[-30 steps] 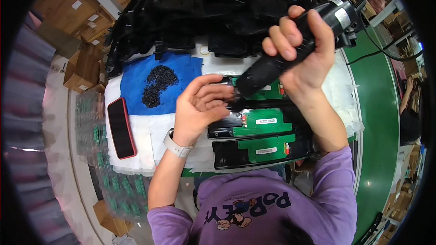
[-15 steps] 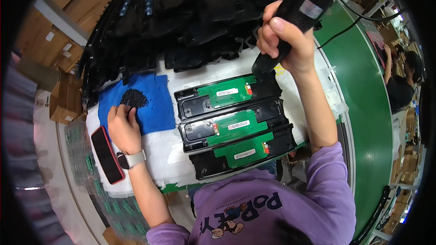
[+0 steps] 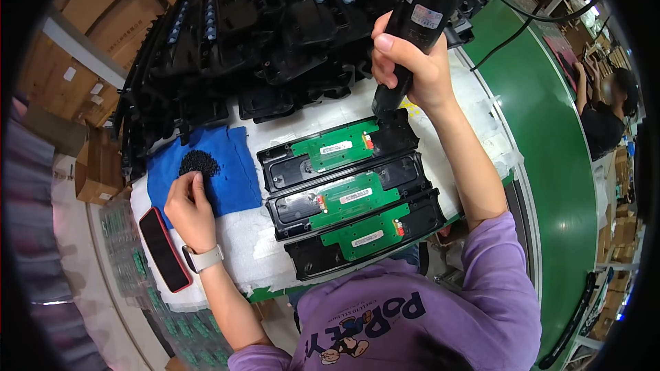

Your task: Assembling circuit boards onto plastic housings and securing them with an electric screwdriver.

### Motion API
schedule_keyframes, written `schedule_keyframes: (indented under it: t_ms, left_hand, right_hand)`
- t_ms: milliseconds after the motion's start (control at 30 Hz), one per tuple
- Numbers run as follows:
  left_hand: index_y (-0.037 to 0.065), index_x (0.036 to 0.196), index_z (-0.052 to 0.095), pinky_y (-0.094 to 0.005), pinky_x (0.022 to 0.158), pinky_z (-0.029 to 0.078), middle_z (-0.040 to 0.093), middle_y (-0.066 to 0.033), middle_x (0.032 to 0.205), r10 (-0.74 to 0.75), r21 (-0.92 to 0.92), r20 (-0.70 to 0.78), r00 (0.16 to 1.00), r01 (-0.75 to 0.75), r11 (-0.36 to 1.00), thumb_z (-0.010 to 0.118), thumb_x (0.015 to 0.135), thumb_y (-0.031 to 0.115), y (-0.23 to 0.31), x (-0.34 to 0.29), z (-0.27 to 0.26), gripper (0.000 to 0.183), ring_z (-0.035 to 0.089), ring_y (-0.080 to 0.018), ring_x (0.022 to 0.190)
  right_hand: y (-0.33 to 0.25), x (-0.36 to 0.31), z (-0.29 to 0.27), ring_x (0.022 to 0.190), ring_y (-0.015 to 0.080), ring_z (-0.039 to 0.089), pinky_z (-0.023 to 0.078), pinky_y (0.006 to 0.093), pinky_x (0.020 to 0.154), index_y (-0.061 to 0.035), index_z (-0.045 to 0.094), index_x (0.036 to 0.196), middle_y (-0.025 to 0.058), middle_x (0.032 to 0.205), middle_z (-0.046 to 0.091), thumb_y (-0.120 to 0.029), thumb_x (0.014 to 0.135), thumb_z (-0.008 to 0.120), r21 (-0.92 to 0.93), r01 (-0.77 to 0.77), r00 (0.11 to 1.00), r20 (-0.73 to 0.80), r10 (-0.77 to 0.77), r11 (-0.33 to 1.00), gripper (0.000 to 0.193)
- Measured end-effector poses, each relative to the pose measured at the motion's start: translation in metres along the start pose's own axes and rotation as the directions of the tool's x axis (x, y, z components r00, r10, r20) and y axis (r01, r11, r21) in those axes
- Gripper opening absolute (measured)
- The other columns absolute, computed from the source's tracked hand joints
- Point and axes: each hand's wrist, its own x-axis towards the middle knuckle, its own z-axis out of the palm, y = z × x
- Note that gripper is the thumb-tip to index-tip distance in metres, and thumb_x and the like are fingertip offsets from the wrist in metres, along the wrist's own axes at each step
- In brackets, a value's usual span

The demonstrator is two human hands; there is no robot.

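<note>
My left hand [image 3: 189, 209] is at the near edge of a pile of small black screws [image 3: 199, 162] on a blue cloth [image 3: 234, 172]. Its thumb and fingers are pinched together; anything between them is too small to make out. A black electric screwdriver [image 3: 416, 27] is gripped in my right hand [image 3: 416, 65], its lower end pointing down over the far end of the top panel. Three long black plastic panels, the top one [image 3: 282, 176], the middle one [image 3: 289, 207] and the nearest one [image 3: 309, 254], lie in a stack of rows, each carrying a green circuit board [image 3: 354, 196].
A phone with a red case [image 3: 166, 251] lies left of my left wrist. Behind the panels rises a heap of black plastic parts [image 3: 275, 41]. A green belt [image 3: 550, 165] runs along the right, where another person [image 3: 608, 110] works. A cable [image 3: 505, 45] hangs nearby.
The whole view has shifted slightly. My right hand and the screwdriver have moved a little left and closer to the top panel. The left fingertips have drawn together beside the screws.
</note>
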Motion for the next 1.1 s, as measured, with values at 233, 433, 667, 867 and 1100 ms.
schedule_keyframes:
  t_ms: [233,433,667,867,1100]
  left_hand:
    - [-0.001,0.081,0.063,-0.0174,0.054,0.041,0.059,0.0006,0.069,-0.251,-0.563,0.266,0.931,0.362,0.743,0.064,0.081,0.010,0.004,-0.006,0.009,0.010,0.050,-0.0052,0.057]
    - [-0.002,0.086,0.063,-0.0177,0.056,0.043,0.060,-0.0020,0.072,-0.245,-0.646,0.363,0.899,0.432,0.629,0.061,0.084,0.010,0.020,-0.009,0.012,0.012,0.052,-0.0060,0.059]
    - [0.000,0.082,0.062,-0.0173,0.050,0.038,0.058,-0.0011,0.068,-0.241,-0.666,0.424,0.873,0.481,0.571,0.060,0.086,0.016,0.026,-0.012,0.018,0.017,0.047,-0.0047,0.055]
    - [0.000,0.084,0.063,-0.0166,0.051,0.038,0.059,-0.0013,0.069,-0.214,-0.664,0.468,0.857,0.501,0.556,0.059,0.086,0.015,0.031,-0.015,0.025,0.015,0.049,-0.0050,0.055]
    - [0.001,0.080,0.061,-0.0153,0.050,0.034,0.057,0.0005,0.067,-0.197,-0.686,0.532,0.824,0.555,0.470,0.057,0.087,0.014,0.043,-0.018,0.027,0.015,0.045,-0.0031,0.054]
  right_hand:
    - [0.006,0.000,0.003,0.036,0.0107,0.041,0.034,0.0236,0.038,-0.0015,0.047,0.068,0.0033,0.048,0.044,-0.014,0.072,0.061,-0.057,-0.011,0.999,0.045,0.013,0.998,0.019]
    - [0.003,-0.001,0.004,0.035,0.0108,0.040,0.033,0.0233,0.037,-0.0012,0.048,0.069,0.0036,0.047,0.044,-0.014,0.072,0.062,-0.043,-0.003,0.997,0.071,0.006,0.999,0.019]
    - [0.002,-0.002,0.005,0.035,0.0097,0.041,0.033,0.0219,0.037,-0.0009,0.051,0.068,0.0029,0.047,0.045,-0.015,0.071,0.062,-0.059,0.026,0.997,0.077,-0.021,0.998,0.018]
    - [0.006,-0.005,0.002,0.038,0.0067,0.045,0.035,0.0208,0.040,-0.0019,0.054,0.066,0.0007,0.047,0.049,-0.012,0.072,0.065,-0.080,0.022,0.992,0.127,-0.012,0.997,0.016]
    - [-0.002,-0.010,0.005,0.038,0.0105,0.044,0.035,0.0226,0.038,0.0003,0.052,0.074,0.0042,0.050,0.048,-0.011,0.071,0.065,-0.045,0.028,0.995,0.100,-0.023,0.999,0.018]
